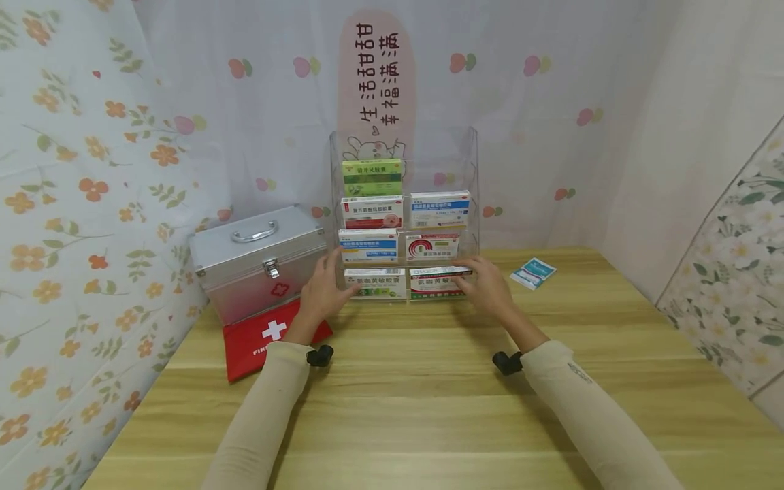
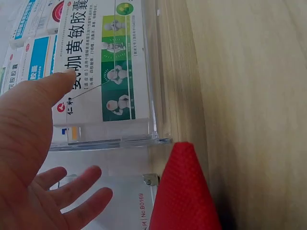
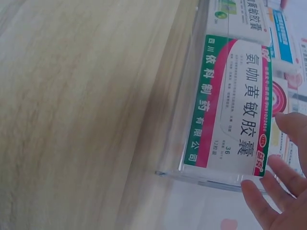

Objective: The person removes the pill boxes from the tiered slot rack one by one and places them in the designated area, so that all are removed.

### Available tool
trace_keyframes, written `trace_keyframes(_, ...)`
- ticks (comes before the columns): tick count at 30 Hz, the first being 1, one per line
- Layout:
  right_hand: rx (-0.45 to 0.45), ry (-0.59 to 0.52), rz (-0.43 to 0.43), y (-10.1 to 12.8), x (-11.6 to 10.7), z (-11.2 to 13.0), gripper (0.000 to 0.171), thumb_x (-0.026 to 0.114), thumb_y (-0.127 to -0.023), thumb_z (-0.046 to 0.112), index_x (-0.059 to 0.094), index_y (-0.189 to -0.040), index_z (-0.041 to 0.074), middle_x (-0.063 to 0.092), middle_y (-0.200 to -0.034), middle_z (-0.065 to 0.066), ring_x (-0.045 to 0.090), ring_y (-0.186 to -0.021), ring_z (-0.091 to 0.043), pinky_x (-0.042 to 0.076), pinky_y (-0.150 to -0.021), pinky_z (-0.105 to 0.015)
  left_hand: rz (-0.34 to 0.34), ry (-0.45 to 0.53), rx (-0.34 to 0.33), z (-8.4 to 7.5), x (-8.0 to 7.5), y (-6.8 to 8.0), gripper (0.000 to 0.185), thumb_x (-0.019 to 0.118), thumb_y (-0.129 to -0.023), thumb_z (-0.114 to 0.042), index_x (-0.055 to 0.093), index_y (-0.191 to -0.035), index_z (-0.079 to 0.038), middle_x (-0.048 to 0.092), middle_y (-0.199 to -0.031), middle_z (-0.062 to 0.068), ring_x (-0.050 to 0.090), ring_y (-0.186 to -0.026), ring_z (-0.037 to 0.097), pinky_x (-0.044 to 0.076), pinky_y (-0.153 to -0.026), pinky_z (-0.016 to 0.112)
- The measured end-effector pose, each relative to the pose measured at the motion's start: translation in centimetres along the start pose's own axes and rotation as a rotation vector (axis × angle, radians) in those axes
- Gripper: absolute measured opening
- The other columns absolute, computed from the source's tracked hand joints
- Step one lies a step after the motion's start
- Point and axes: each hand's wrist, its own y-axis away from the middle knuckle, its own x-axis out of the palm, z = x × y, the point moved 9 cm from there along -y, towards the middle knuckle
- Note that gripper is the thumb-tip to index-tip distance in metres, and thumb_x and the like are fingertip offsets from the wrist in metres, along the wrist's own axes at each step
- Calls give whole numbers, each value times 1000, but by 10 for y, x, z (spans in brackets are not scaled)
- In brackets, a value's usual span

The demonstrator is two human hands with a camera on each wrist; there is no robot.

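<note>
Hands at a clear acrylic tiered display rack [image 1: 471, 163] standing on the far middle of the pale wooden tabletop [image 1: 429, 408]. Left hand [image 1: 321, 289], fingers spread and relaxed, rests against the rack's lower left front, thumb on the white-and-green medicine box [image 1: 375, 283] in the bottom tier. Right hand [image 1: 486, 284], also open with fingers straight, reaches the rack's lower right corner beside the white, green and magenta medicine box [image 1: 436, 282]. Head view alone shows the silver metal case [image 1: 257, 262] and red first-aid pouch [image 1: 266, 337] to the left, and a small blue-and-white packet [image 1: 533, 272] to the right. Left wrist view resolves the thumb [image 2: 53, 88] at the box face; right wrist view shows fingertips [image 3: 261, 196] just below the rack's edge.
</note>
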Motion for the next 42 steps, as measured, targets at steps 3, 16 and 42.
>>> trace_keyframes(3,-4,0,4,-2,2,1,31,74,-91,20,71,-119,8,63,-125,-14,57,-117,-35,47,-94,-53,12,-1,4,2,0,-1,94,70,-86,-54,14,-157,-33,30,-155,18,55,-117,48,52,-77,58)
trace_keyframes(16,-53,-20,30,-7,9,-1,20,72,-89,6,75,-109,4,66,-124,-15,53,-111,-38,42,-95,-54,48,99,29,6,2,-6,100,76,-86,-42,9,-158,-30,36,-154,18,40,-136,42,42,-95,66)
trace_keyframes(42,-176,-124,-80,-9,-5,6,16,68,-90,-5,75,-103,1,67,-114,-15,66,-98,-32,54,-68,-41,94,137,3,5,9,-10,100,78,-86,-34,5,-155,-30,61,-117,26,61,-98,39,49,-84,57)
